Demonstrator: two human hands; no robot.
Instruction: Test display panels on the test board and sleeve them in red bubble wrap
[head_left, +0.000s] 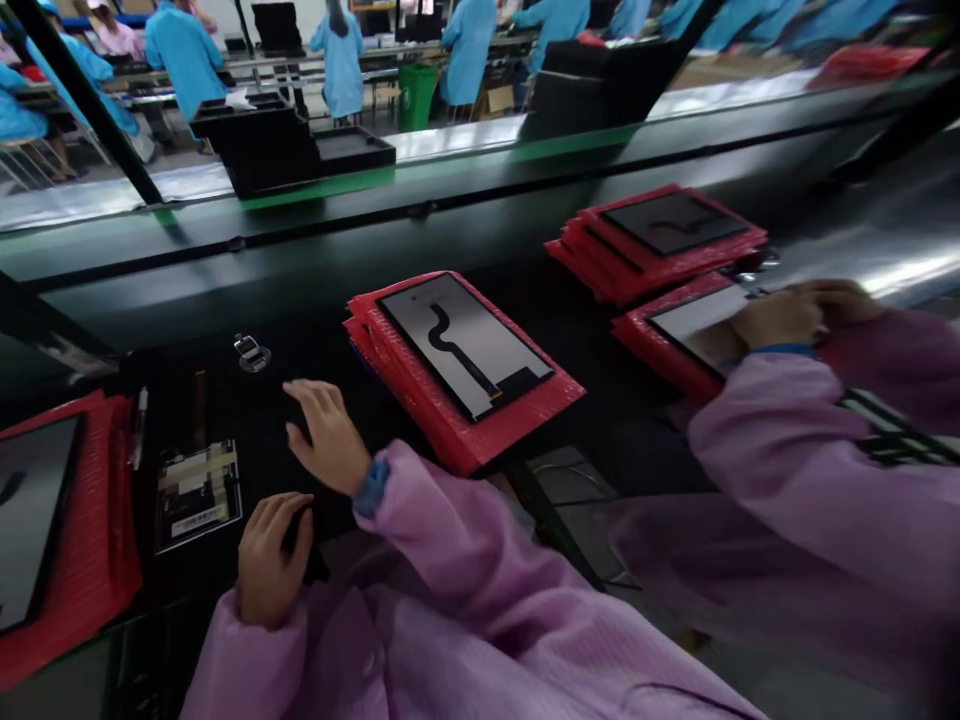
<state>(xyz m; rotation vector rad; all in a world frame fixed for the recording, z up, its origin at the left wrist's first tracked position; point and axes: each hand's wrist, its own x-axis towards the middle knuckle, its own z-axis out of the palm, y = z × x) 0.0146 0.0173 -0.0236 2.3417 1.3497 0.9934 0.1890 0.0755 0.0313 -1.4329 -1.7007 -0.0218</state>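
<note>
My right hand [328,437] hovers over the black work surface, fingers stretched out and thumb apart, holding nothing I can see. Closer to my body, my left hand [271,562] has loosely bent fingers, its thumb held away from them. Left of both hands lies a small panel [199,490] with a barcode label and tan tape, a thin brown flex cable [200,405] rising from its top. To the right of my right hand, a display panel [480,335] with a curved black ribbon cable rests on a stack of red bubble-wrap bags [525,415].
At left stands another red bag stack [105,520] with a panel on top, beside a pen [140,425]. A small metal object [251,352] lies ahead. To the right, a co-worker's hands [787,315] work over a panel. Black trays [255,145] sit on the ledge.
</note>
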